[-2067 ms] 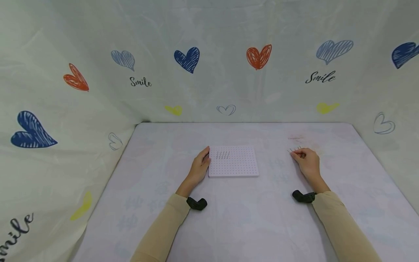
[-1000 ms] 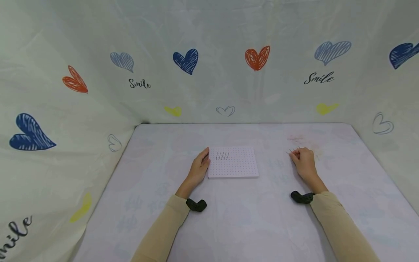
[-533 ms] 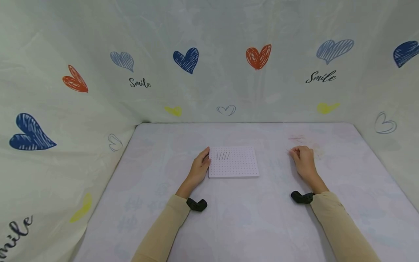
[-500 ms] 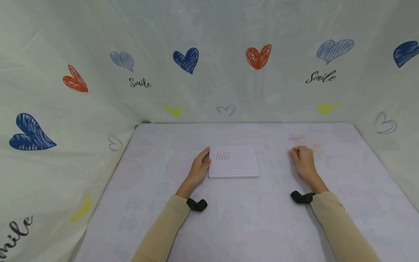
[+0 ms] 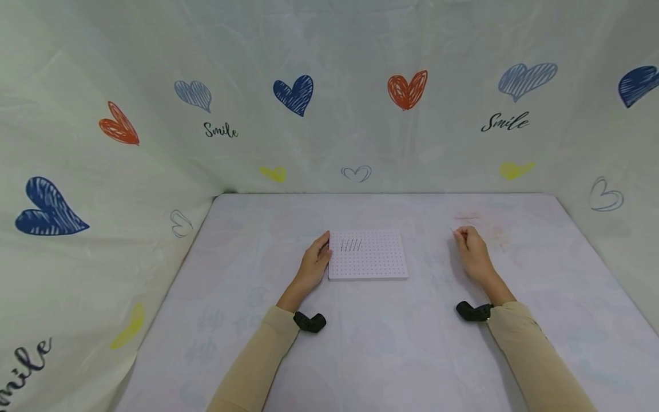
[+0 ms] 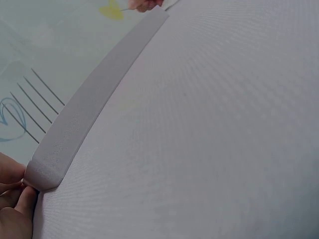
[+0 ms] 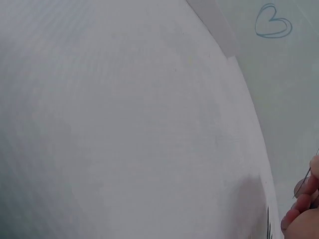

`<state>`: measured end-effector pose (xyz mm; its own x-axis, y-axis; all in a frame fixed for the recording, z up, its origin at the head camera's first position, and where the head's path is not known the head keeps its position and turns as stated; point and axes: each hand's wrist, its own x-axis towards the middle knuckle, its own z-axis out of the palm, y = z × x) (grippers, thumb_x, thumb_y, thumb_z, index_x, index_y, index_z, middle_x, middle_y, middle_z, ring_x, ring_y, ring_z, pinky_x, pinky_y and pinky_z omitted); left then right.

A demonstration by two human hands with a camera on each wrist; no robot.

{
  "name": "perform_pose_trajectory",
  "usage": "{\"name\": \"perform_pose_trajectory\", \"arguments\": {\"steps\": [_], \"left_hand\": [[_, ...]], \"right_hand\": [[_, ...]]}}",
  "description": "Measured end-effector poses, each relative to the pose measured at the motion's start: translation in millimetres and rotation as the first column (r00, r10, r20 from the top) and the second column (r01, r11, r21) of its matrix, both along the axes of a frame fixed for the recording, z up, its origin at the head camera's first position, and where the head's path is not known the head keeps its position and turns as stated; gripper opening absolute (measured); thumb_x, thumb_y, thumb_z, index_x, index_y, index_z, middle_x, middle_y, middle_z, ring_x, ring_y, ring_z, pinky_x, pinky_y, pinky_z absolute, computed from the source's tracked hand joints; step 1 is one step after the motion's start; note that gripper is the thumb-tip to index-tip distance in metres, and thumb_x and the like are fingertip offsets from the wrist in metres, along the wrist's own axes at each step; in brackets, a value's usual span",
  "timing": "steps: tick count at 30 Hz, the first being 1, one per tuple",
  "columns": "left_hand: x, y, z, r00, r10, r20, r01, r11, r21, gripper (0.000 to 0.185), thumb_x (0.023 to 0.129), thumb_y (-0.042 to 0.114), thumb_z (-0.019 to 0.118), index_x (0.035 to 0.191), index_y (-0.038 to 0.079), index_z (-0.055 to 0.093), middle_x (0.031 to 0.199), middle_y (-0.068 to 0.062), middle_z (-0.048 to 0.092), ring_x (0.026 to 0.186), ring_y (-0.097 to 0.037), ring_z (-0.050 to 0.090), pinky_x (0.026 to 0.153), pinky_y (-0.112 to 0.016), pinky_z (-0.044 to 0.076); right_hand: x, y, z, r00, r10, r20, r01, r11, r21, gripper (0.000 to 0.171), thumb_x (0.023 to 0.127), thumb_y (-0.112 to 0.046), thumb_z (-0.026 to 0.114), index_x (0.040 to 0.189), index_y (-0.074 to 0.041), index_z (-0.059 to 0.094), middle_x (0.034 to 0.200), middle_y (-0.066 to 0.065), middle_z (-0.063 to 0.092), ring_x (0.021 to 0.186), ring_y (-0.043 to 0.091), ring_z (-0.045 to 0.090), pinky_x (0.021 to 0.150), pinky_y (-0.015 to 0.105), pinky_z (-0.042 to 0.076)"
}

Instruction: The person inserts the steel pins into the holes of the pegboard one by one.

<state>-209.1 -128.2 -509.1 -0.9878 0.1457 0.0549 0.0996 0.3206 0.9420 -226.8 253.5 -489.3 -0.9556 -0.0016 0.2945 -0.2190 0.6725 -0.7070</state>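
Note:
A white board with rows of small holes lies on the table, with several thin metal pins standing in a row near its upper left. My left hand holds the board's left edge; in the left wrist view its fingers grip the corner. To the right of the board, my right hand is raised a little over its shadow and pinches one thin metal pin between thumb and fingertip. Its other fingers are curled. Dark thin lines show beside that hand; whether they are held is unclear.
The white-covered table ends at a pale curtain printed with hearts. Faint reddish marks lie beyond my right hand. Black wrist devices sit at both cuffs.
My right hand has shifted slightly up and left, and a single pin tip now shows at its fingertips where several stuck out before. The left hand and board have stayed put.

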Motion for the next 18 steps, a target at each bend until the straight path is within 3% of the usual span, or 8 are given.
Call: {"name": "perform_pose_trajectory", "arguments": {"steps": [13, 18], "left_hand": [[0.0, 0.5, -1.4, 1.000, 0.006, -0.012, -0.005, 0.999, 0.040, 0.051, 0.105, 0.001, 0.044, 0.154, -0.002, 0.029, 0.160, -0.018, 0.028, 0.145, -0.029, 0.031, 0.118, -0.037, 0.030], [1.5, 2.5, 3.1, 1.000, 0.005, -0.014, -0.005, 1.000, 0.024, 0.051, 0.105, -0.002, 0.041, 0.154, -0.006, 0.026, 0.160, -0.021, 0.025, 0.145, -0.032, 0.030, 0.118, -0.040, 0.029]], "right_hand": [[0.9, -11.0, 6.3, 0.998, 0.046, -0.032, -0.050, 0.991, -0.125, 0.020, 0.107, -0.009, 0.043, 0.107, 0.011, 0.046, 0.082, 0.013, 0.047, 0.068, 0.008, 0.039, 0.054, 0.017, 0.033], [-1.6, -14.5, 7.9, 0.999, 0.039, -0.033, -0.045, 0.977, -0.210, 0.019, 0.105, -0.007, 0.044, 0.102, 0.011, 0.049, 0.080, 0.017, 0.052, 0.062, 0.006, 0.040, 0.050, 0.017, 0.033]]}}
